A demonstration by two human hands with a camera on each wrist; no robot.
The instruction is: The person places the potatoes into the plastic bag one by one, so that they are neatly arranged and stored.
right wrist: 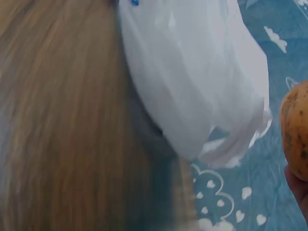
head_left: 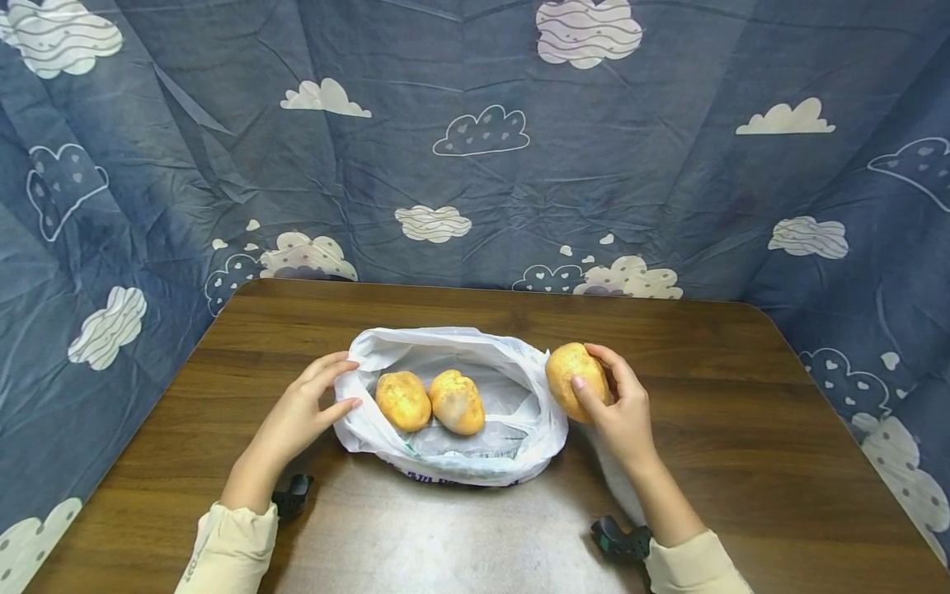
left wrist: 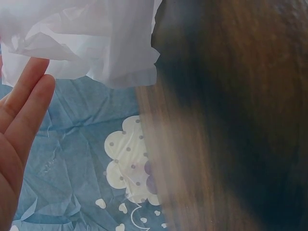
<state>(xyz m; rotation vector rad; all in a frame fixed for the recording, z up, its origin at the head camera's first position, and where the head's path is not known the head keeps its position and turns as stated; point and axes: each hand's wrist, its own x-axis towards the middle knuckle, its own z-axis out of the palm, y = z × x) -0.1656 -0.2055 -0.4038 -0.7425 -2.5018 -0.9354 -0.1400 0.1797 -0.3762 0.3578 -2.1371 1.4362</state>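
A white plastic bag [head_left: 453,474] sits on the table with its mouth spread wide. Two potatoes [head_left: 403,402] lie side by side in its left half. At the bag's left rim is my left hand [head_left: 297,412], its fairly straight fingers and separate thumb touching the plastic; in the left wrist view one fingertip is covered by the bag [left wrist: 130,53]. My right hand [head_left: 625,417] grips another potato [head_left: 570,381] just outside the right rim, thumb on the near side. The right wrist view shows only part of that potato [right wrist: 297,130], apart from the bag.
The brown wooden table [head_left: 742,429] extends on both sides of the bag. Behind it hangs a blue cloth [head_left: 609,181] with cloud prints. Black wrist devices [head_left: 622,540] sit below both hands. Something pale, partly hidden, lies under the right forearm.
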